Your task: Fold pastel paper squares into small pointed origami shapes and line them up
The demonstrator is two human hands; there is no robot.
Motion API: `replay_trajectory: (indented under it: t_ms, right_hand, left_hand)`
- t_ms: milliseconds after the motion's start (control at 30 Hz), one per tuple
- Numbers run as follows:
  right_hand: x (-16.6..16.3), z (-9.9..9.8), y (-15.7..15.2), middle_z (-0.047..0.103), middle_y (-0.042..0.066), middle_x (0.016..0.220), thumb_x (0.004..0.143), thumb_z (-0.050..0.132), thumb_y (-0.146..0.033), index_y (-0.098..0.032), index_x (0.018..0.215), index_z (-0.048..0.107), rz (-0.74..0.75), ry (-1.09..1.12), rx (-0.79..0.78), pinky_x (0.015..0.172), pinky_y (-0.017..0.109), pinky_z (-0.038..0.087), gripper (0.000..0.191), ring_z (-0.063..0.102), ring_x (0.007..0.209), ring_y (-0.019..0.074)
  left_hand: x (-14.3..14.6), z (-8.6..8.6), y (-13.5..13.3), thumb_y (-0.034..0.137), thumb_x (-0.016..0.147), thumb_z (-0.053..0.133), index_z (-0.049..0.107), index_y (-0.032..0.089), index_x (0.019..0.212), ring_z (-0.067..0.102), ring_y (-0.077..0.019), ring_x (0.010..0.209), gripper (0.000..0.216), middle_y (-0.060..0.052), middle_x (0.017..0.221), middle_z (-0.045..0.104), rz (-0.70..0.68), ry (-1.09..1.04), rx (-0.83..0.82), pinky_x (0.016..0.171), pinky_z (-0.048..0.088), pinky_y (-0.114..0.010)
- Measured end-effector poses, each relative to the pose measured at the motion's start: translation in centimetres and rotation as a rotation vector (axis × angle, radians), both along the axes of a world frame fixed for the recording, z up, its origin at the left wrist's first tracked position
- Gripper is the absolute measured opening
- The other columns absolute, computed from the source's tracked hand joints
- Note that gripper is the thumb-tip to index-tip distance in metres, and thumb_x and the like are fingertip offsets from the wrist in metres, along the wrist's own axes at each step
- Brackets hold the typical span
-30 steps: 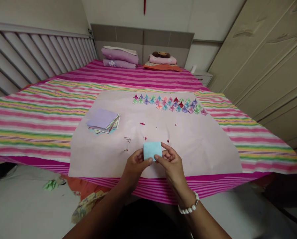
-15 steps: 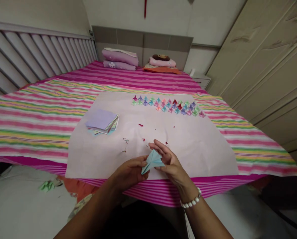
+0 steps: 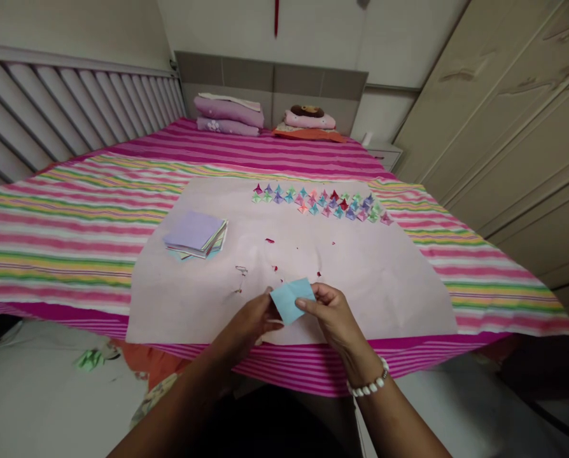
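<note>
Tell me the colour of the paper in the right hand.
Light blue paper, seen in the head view.

Wears a bracelet (image 3: 373, 386) of white beads around the right wrist (image 3: 363, 364), right of centre in the lower part of the frame. Has the beads in a single strand, chunky and closely set, with a small greyish piece among them. Shows a bare left forearm (image 3: 184, 385) and right forearm (image 3: 399, 410), and a bare left hand (image 3: 252, 318) and right hand (image 3: 335, 316). Dresses in very dark clothing (image 3: 275, 423) at the bottom centre, too shadowed for detail.
</note>
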State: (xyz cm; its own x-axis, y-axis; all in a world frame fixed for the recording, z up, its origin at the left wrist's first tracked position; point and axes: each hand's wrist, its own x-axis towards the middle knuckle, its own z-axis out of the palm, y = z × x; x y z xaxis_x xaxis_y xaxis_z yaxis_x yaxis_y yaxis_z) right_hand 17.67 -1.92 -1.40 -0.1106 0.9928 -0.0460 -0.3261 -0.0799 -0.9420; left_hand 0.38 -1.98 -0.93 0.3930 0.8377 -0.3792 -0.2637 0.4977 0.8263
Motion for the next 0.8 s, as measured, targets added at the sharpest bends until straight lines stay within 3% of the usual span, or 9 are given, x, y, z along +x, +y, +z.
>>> replay_trajectory:
  t_ms: [133,200,267,367,433,467,600,700,800]
  right_hand:
    - [-0.1,0.2,0.0,0.07,-0.001,0.065,0.059,0.084,-0.028,-0.018,0.069,0.071,-0.004,-0.033,-0.015,0.061,0.026,0.048,0.019,0.059,0.057,0.0121]
    - [-0.2,0.3,-0.1,0.069,-0.001,0.064,0.06,0.084,-0.028,-0.018,0.068,0.071,0.012,-0.038,-0.01,0.06,0.025,0.047,0.019,0.059,0.057,0.0118]
    - [-0.3,0.4,-0.1,0.068,-0.001,0.064,0.061,0.083,-0.028,-0.018,0.069,0.071,0.024,-0.043,0.001,0.06,0.025,0.047,0.018,0.059,0.058,0.0117]
    - [-0.1,0.4,-0.2,0.068,-0.001,0.066,0.064,0.081,-0.028,-0.019,0.07,0.071,0.034,-0.077,0.033,0.06,0.025,0.046,0.015,0.058,0.059,0.0116]
    - [0.1,0.6,-0.3,0.067,-0.001,0.066,0.068,0.079,-0.026,-0.019,0.071,0.071,0.027,-0.122,0.09,0.06,0.025,0.046,0.011,0.058,0.06,0.0117]
    - [0.2,0.7,-0.4,0.066,-0.001,0.067,0.069,0.077,-0.025,-0.02,0.071,0.07,0.011,-0.152,0.143,0.06,0.025,0.046,0.009,0.058,0.061,0.012]
    - [0.7,1.9,-1.4,0.066,0.002,0.076,0.076,0.069,-0.014,-0.021,0.076,0.071,-0.095,-0.362,0.515,0.066,0.03,0.049,0.007,0.061,0.073,0.0163]
    - [0.9,2.9,-2.3,0.067,0.005,0.081,0.08,0.06,-0.006,-0.022,0.087,0.071,-0.121,-0.519,0.796,0.067,0.033,0.05,0.021,0.062,0.078,0.0184]
    - [0.8,3.6,-2.8,0.067,0.005,0.081,0.081,0.056,-0.002,-0.023,0.09,0.07,-0.129,-0.59,0.925,0.066,0.035,0.05,0.026,0.061,0.077,0.0189]
  left_hand:
    - [-1.0,0.6,0.5,0.054,0.08,0.056,0.068,0.013,0.094,0.059,-0.0181,0.077,0.045,-0.007,0.081,0.066,-0.001,0.183,0.317,0.07,0.047,-0.03]
    - [-1.2,0.9,0.5,0.047,0.074,0.068,0.067,0.012,0.092,0.057,-0.0145,0.068,0.039,-0.004,0.074,0.063,-0.02,0.27,0.384,0.065,0.046,-0.027]
    - [-1.2,0.9,0.5,0.039,0.069,0.074,0.064,0.012,0.103,0.057,-0.0135,0.068,0.044,-0.003,0.077,0.062,-0.002,0.279,0.386,0.063,0.046,-0.026]
    - [-1.1,0.4,0.5,0.031,0.065,0.078,0.039,0.021,0.137,0.062,-0.0165,0.081,0.084,-0.005,0.096,0.062,0.089,0.212,0.392,0.07,0.05,-0.029]
    - [-1.2,0.3,0.5,0.028,0.065,0.079,0.021,0.028,0.146,0.063,-0.0189,0.09,0.1,-0.007,0.107,0.06,0.094,0.218,0.472,0.077,0.051,-0.033]
    - [-1.3,0.4,0.5,0.028,0.066,0.078,0.023,0.03,0.145,0.062,-0.0207,0.097,0.097,-0.009,0.114,0.059,0.072,0.254,0.545,0.08,0.051,-0.035]
    - [-1.9,1.6,0.0,0.026,0.069,0.076,0.057,0.028,0.122,0.044,-0.0274,0.128,0.056,-0.011,0.141,0.044,0.056,0.535,0.986,0.101,0.041,-0.043]
    - [-2.2,2.5,-0.3,0.023,0.074,0.072,0.062,0.025,0.113,0.046,-0.0252,0.126,0.041,-0.01,0.135,0.052,0.089,0.632,1.241,0.105,0.037,-0.045]
    - [-2.2,2.9,-0.4,0.02,0.076,0.07,0.065,0.024,0.105,0.052,-0.0225,0.118,0.03,-0.007,0.121,0.064,0.063,0.636,1.384,0.102,0.039,-0.042]
